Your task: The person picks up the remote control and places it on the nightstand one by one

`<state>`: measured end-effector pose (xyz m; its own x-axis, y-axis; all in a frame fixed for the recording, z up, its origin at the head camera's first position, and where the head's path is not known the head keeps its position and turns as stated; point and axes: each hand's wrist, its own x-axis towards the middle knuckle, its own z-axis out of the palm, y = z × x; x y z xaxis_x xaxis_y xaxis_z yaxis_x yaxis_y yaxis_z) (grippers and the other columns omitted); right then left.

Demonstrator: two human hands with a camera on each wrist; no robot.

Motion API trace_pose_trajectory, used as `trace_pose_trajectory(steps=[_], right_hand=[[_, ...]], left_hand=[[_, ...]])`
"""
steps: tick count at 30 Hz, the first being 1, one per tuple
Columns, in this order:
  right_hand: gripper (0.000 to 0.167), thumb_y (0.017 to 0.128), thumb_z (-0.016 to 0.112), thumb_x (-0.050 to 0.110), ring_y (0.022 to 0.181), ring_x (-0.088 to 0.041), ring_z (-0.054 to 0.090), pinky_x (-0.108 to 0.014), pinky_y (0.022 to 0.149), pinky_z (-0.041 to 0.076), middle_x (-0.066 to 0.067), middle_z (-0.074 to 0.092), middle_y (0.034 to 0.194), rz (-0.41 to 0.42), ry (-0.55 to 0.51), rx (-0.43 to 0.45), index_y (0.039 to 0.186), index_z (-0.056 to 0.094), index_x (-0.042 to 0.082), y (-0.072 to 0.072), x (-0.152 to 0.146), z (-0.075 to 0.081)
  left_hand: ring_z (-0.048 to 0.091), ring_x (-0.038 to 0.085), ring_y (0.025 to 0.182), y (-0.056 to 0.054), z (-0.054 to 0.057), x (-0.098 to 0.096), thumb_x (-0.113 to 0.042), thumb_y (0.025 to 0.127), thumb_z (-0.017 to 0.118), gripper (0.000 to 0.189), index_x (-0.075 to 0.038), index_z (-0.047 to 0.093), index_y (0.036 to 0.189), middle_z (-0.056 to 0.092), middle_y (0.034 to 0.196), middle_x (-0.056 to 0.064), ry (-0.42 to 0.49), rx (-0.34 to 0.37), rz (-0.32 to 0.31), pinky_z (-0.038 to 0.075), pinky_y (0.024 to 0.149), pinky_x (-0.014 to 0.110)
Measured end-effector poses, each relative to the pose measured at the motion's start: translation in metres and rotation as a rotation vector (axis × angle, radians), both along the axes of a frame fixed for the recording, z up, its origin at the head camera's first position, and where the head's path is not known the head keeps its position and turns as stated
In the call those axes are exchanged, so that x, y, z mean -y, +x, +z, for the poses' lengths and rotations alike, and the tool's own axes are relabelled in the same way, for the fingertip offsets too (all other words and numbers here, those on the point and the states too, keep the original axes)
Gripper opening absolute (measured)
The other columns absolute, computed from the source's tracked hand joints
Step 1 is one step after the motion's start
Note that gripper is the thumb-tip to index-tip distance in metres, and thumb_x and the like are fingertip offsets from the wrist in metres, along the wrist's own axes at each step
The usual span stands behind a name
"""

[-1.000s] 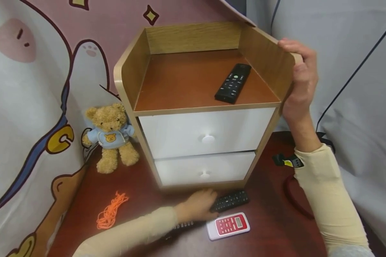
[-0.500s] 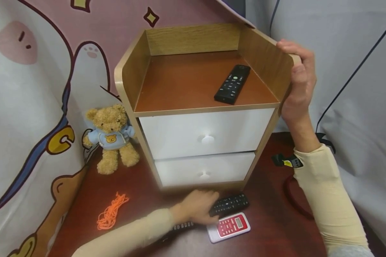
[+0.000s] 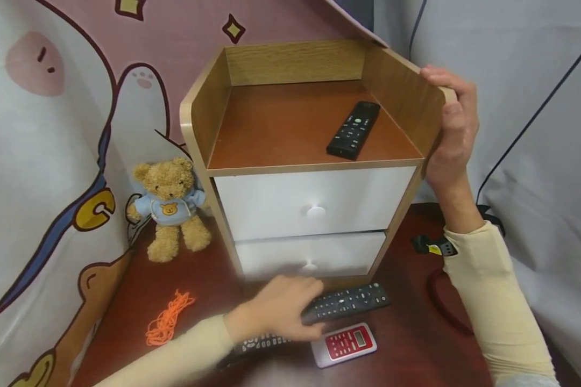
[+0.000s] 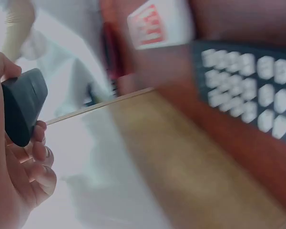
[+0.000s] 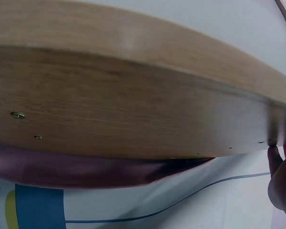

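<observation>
In the head view my left hand [image 3: 278,309] grips the end of a black remote control [image 3: 351,302] just in front of the drawer cabinet's base. The left wrist view has that remote [image 4: 26,105] between thumb and curled fingers. Partly hidden under the left wrist lies another black remote [image 3: 263,342]. Beside it is a white air-conditioner remote [image 3: 321,352] with a red face and a small display. My right hand [image 3: 455,126] holds the right side panel [image 3: 406,102] of the cabinet by its edge, seen in the right wrist view as a long wooden board [image 5: 133,105].
A further black remote [image 3: 353,130] lies on the cabinet's brown top. Both white drawers [image 3: 314,204] are closed. At left sit a teddy bear [image 3: 170,207] in a blue hoodie and an orange string bundle [image 3: 169,319]. A black strap [image 3: 433,245] shows by the right sleeve.
My left hand has lifted the black remote a little and drawn slightly left and toward me, uncovering more of the remote under the wrist. The right hand keeps its hold on the panel.
</observation>
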<state>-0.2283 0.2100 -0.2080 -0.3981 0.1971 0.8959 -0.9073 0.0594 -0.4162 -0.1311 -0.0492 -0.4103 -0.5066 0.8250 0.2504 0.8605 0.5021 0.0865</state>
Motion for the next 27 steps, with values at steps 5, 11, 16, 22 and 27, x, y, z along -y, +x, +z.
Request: trace_pose_trajectory(steps=[5, 11, 16, 22, 27], right_hand=[[0.035, 0.090, 0.042, 0.023, 0.127, -0.029, 0.047, -0.032, 0.112, 0.031, -0.007, 0.061, 0.123, 0.003, 0.000, -0.006, 0.113, 0.061, 0.005, 0.001, 0.003, -0.001], [0.034, 0.091, 0.042, 0.021, 0.128, -0.030, 0.046, -0.031, 0.111, 0.032, -0.009, 0.062, 0.124, 0.017, -0.025, 0.003, 0.113, 0.061, 0.004, 0.005, 0.002, 0.001], [0.034, 0.091, 0.042, 0.022, 0.127, -0.029, 0.047, -0.032, 0.112, 0.032, -0.008, 0.062, 0.123, -0.003, -0.028, 0.000, 0.112, 0.062, 0.005, 0.008, 0.004, 0.003], [0.034, 0.090, 0.042, 0.021, 0.126, -0.030, 0.049, -0.033, 0.111, 0.033, -0.008, 0.064, 0.120, -0.007, -0.043, -0.011, 0.110, 0.063, 0.004, 0.010, 0.007, 0.004], [0.034, 0.091, 0.042, 0.022, 0.126, -0.030, 0.049, -0.032, 0.111, 0.032, -0.009, 0.064, 0.121, -0.010, -0.036, -0.015, 0.111, 0.063, 0.004, 0.010, 0.007, 0.004]], left_hand=[[0.040, -0.002, 0.063, 0.012, 0.038, 0.025, -0.055, 0.074, 0.071, 0.042, -0.024, 0.050, 0.093, 0.047, 0.078, -0.017, 0.089, -0.076, 0.007, 0.029, 0.046, 0.009], [0.043, 0.000, 0.061, 0.015, 0.089, 0.047, -0.047, 0.070, 0.074, 0.040, -0.021, 0.052, 0.091, 0.051, 0.075, -0.015, 0.278, -0.241, 0.016, 0.032, 0.048, 0.010], [0.045, 0.004, 0.054, 0.012, 0.132, 0.057, -0.045, 0.081, 0.062, 0.033, -0.013, 0.055, 0.086, 0.053, 0.068, -0.009, 0.456, -0.410, 0.043, 0.036, 0.044, 0.014], [0.046, 0.010, 0.050, 0.009, 0.173, 0.056, -0.044, 0.079, 0.056, 0.035, -0.010, 0.056, 0.085, 0.053, 0.063, -0.004, 0.508, -0.541, 0.212, 0.035, 0.037, 0.024], [0.046, 0.013, 0.049, -0.006, 0.201, 0.043, -0.044, 0.078, 0.057, 0.037, -0.008, 0.054, 0.086, 0.053, 0.065, -0.001, 0.494, -0.598, 0.293, 0.037, 0.037, 0.029]])
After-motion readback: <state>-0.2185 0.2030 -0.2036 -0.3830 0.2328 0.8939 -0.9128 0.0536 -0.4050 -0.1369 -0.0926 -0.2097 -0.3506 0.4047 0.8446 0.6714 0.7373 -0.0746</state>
